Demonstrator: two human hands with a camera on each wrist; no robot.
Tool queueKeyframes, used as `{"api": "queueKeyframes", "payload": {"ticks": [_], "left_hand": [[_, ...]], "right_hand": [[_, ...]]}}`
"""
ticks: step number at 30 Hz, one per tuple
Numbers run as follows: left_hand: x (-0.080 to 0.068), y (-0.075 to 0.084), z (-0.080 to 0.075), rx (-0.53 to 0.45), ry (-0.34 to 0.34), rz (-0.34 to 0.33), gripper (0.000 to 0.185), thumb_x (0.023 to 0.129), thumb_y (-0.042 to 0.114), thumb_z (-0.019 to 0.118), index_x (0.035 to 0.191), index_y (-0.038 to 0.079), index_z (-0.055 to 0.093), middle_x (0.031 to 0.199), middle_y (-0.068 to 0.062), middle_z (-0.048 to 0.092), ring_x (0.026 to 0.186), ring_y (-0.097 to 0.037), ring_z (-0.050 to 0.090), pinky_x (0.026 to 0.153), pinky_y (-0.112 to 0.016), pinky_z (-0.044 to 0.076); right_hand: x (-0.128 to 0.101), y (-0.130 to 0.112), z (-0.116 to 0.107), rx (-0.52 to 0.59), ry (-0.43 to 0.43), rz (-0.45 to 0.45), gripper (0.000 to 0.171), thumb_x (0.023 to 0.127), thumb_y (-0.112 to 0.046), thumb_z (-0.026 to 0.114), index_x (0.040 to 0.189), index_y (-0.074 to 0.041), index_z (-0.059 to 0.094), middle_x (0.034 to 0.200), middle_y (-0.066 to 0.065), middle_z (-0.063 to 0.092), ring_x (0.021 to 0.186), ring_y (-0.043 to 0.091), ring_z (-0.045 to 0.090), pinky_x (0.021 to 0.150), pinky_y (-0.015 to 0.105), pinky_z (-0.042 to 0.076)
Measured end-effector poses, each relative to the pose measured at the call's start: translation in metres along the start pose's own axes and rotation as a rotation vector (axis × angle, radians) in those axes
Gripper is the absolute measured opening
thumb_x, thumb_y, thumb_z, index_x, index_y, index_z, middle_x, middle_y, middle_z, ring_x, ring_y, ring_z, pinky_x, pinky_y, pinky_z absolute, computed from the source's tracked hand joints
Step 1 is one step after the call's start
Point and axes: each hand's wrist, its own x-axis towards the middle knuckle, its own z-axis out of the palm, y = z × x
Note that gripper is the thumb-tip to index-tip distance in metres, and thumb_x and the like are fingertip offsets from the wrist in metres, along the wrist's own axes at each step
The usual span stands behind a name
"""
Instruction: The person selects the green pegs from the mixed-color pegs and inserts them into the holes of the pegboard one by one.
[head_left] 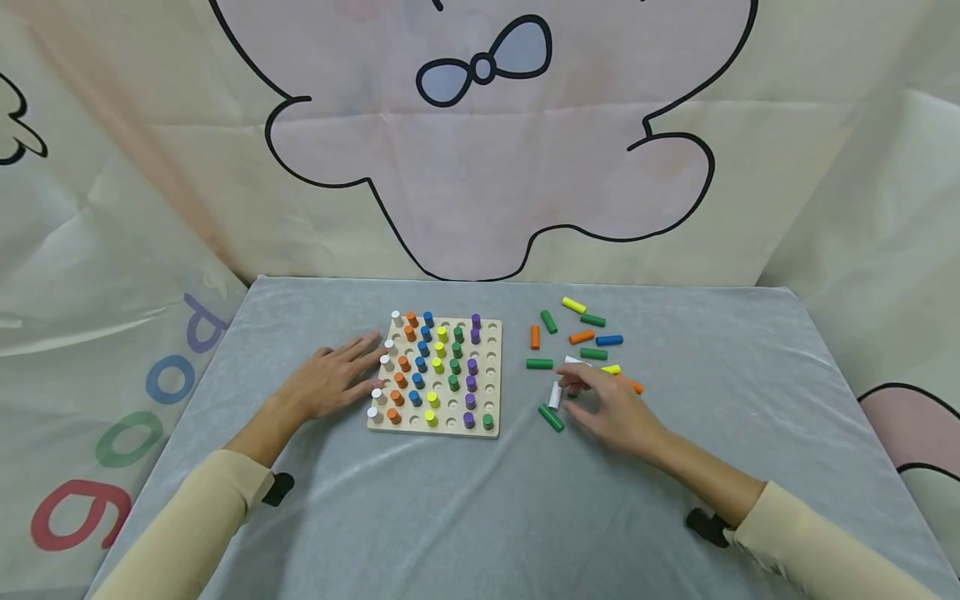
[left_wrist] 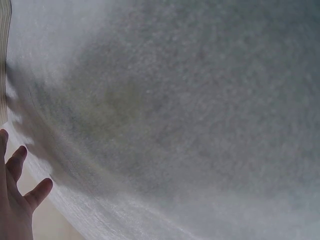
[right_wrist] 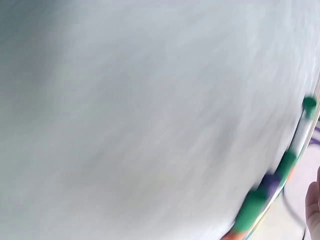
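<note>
A pale wooden pegboard (head_left: 491, 396) stands on the table with columns of upright white, orange, blue, yellow, green and purple pegs. One green peg (head_left: 487, 422) stands in its front right corner. My left hand (head_left: 326, 379) rests beside the board's left edge, fingers spread and reaching the white pegs (head_left: 386, 363). Over the loose pegs at the right hovers my right hand (head_left: 611, 412), its thumb and fingers bent but apart. A white peg (head_left: 555, 396) lies by its fingertips, and a green peg (head_left: 551, 417) just in front. The right hand partly covers some pegs.
Loose pegs lie scattered right of the board, among them a blue peg (head_left: 609, 340), an orange peg (head_left: 535, 337) and a yellow peg (head_left: 573, 305). A grey-blue cloth (head_left: 450, 517) covers the table. Printed fabric (head_left: 480, 167) hangs behind it and at both sides.
</note>
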Motion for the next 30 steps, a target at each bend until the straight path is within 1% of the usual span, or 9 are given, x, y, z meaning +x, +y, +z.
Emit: {"api": "queueKeyframes", "payload": {"ticks": [2, 6, 11, 16, 23, 26, 30], "left_hand": [[0.0, 0.0, 0.0, -0.004, -0.002, -0.002, 0.071, 0.1, 0.06, 0.042, 0.157, 0.017, 0.033, 0.165, -0.012, 0.02, 0.148, -0.034, 0.026, 0.105, -0.062, 0.036], [-0.001, 0.0, 0.0, -0.012, -0.003, -0.004, 0.072, 0.1, 0.061, 0.042, 0.157, 0.018, 0.033, 0.165, -0.012, 0.019, 0.148, -0.034, 0.026, 0.105, -0.062, 0.035], [-0.002, 0.0, -0.001, -0.014, -0.001, -0.004, 0.071, 0.101, 0.06, 0.042, 0.157, 0.017, 0.033, 0.165, -0.012, 0.02, 0.148, -0.035, 0.026, 0.105, -0.063, 0.035], [-0.001, 0.0, -0.001, -0.015, 0.001, -0.003, 0.07, 0.101, 0.058, 0.044, 0.156, 0.018, 0.034, 0.164, -0.012, 0.021, 0.148, -0.035, 0.027, 0.106, -0.063, 0.034], [-0.001, 0.001, -0.002, -0.009, -0.006, -0.004, 0.07, 0.101, 0.058, 0.044, 0.157, 0.018, 0.034, 0.164, -0.012, 0.021, 0.148, -0.034, 0.026, 0.105, -0.063, 0.035], [-0.001, 0.001, -0.001, -0.016, 0.0, -0.002, 0.069, 0.101, 0.057, 0.045, 0.157, 0.018, 0.033, 0.164, -0.011, 0.021, 0.148, -0.034, 0.026, 0.105, -0.062, 0.035], [-0.001, 0.002, -0.001, -0.017, 0.008, -0.002, 0.069, 0.101, 0.057, 0.045, 0.157, 0.017, 0.034, 0.164, -0.012, 0.021, 0.148, -0.034, 0.027, 0.105, -0.063, 0.035]], "right_hand": [[-0.005, 0.009, -0.01, -0.024, 0.018, 0.013, 0.05, 0.079, 0.004, 0.08, 0.125, -0.001, 0.061, 0.104, 0.008, 0.071, 0.089, 0.021, 0.067, 0.073, 0.041, 0.057], [-0.016, 0.023, -0.027, -0.079, 0.038, 0.052, 0.049, 0.078, 0.005, 0.081, 0.123, -0.001, 0.062, 0.103, 0.009, 0.072, 0.087, 0.021, 0.068, 0.073, 0.042, 0.057], [-0.026, 0.035, -0.04, -0.142, 0.058, 0.047, 0.046, 0.078, 0.009, 0.079, 0.12, 0.001, 0.063, 0.1, 0.009, 0.072, 0.086, 0.021, 0.068, 0.072, 0.045, 0.057], [-0.034, 0.043, -0.046, -0.143, 0.054, 0.039, 0.045, 0.075, 0.013, 0.078, 0.116, 0.003, 0.064, 0.101, 0.01, 0.073, 0.086, 0.023, 0.068, 0.071, 0.043, 0.056], [-0.04, 0.051, -0.048, -0.162, -0.007, 0.057, 0.044, 0.076, 0.011, 0.077, 0.116, -0.001, 0.065, 0.102, 0.004, 0.072, 0.084, 0.013, 0.063, 0.072, 0.035, 0.056], [-0.041, 0.053, -0.048, -0.178, -0.027, 0.076, 0.043, 0.076, 0.01, 0.077, 0.116, -0.002, 0.066, 0.102, 0.003, 0.072, 0.085, 0.012, 0.062, 0.073, 0.035, 0.056], [-0.042, 0.054, -0.048, -0.2, -0.042, 0.088, 0.042, 0.077, 0.01, 0.077, 0.116, -0.003, 0.067, 0.102, 0.002, 0.072, 0.087, 0.013, 0.062, 0.075, 0.039, 0.055]]}}
